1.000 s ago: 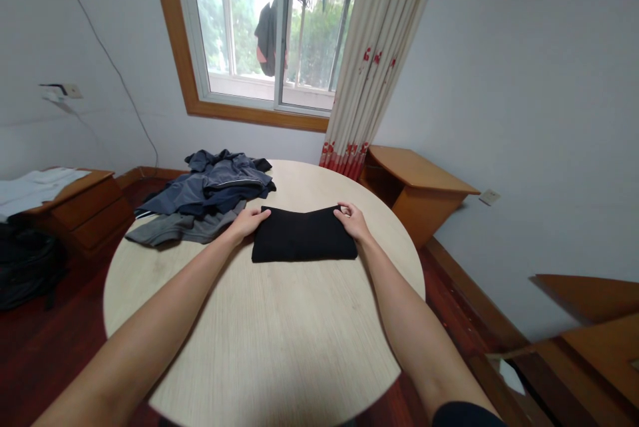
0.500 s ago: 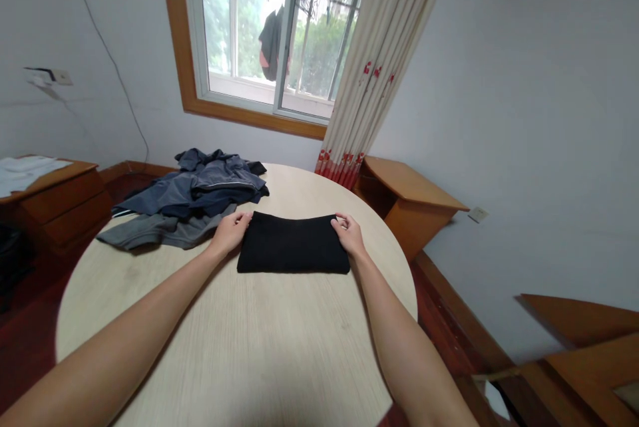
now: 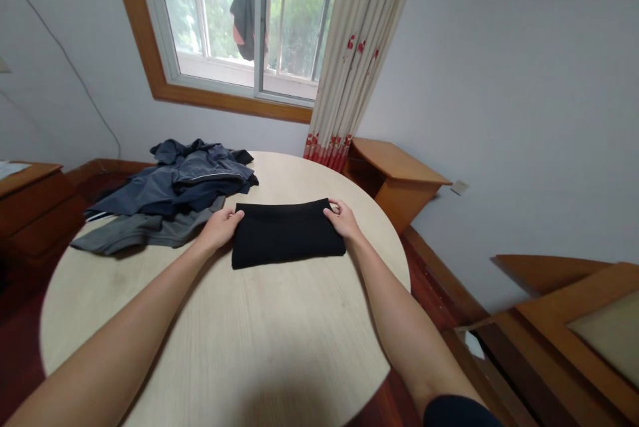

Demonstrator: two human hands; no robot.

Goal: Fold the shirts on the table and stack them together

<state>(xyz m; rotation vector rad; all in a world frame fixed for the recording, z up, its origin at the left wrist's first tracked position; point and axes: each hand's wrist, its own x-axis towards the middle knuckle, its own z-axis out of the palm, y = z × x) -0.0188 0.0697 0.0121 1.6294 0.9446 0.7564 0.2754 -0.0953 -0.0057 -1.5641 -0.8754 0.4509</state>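
A black piece of clothing (image 3: 284,234), folded into a flat rectangle, lies in the middle of the head view on a round pale wooden table (image 3: 259,320). What kind of garment it is cannot be made out. My left hand (image 3: 219,225) pinches its far left corner, thumb on top. At the far right corner my right hand (image 3: 344,219) grips the cloth the same way. The fingers beneath the fabric are partly hidden.
A heap of dark blue and grey clothes (image 3: 184,181) lies on the table's far left. Behind the table stand a brown wooden cabinet (image 3: 394,167) and a long curtain (image 3: 344,81) beside a window. A wooden drawer unit (image 3: 40,207) is at the left.
The view has turned slightly right, so the scene sits further left. The black garment is now a little tilted, its right side higher in view. Both hands keep their hold on its far corners.
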